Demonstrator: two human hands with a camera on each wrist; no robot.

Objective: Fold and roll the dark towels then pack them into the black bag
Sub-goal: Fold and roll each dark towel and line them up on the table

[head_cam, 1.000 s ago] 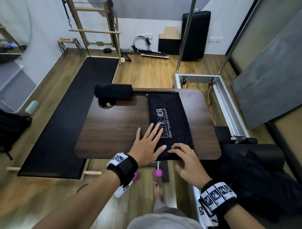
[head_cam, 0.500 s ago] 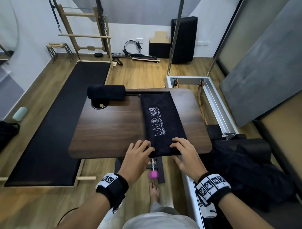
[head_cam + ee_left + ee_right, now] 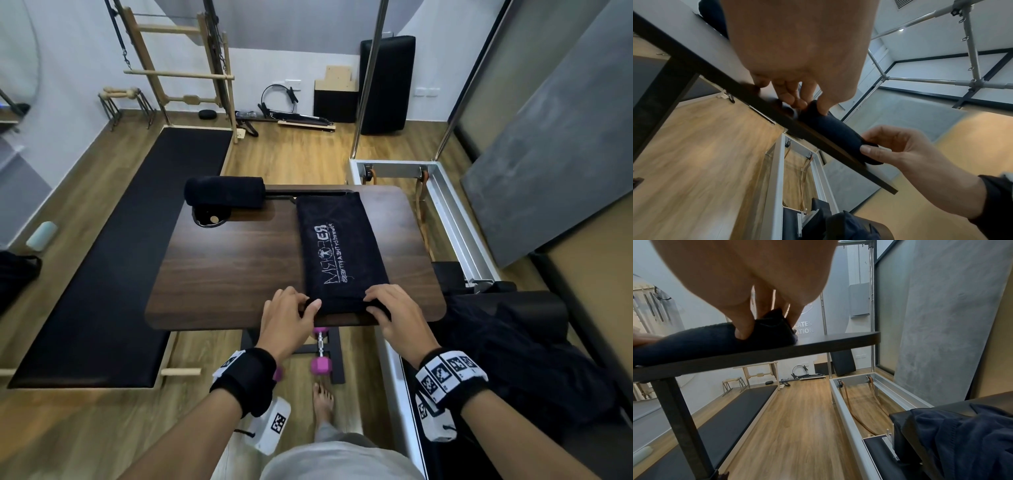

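My left hand [image 3: 289, 317] and right hand [image 3: 394, 313] pinch the two near corners of the folded dark towel [image 3: 339, 253] at the table's [image 3: 233, 267] front edge, thumbs under a first small turn of cloth, fingers curled over it. The towel lies as a long strip running straight away from me, printed lettering up, its long axis square to the line between my hands, so I judge the roll must travel forward and evenly, neither hand leading. Both hands sit equally close to their corners. Farther back, at the table's far left corner, a rolled towel [image 3: 226, 192] rests already finished. A heap of dark cloth [image 3: 513, 349] lies off to my right; I cannot pick out the black bag.
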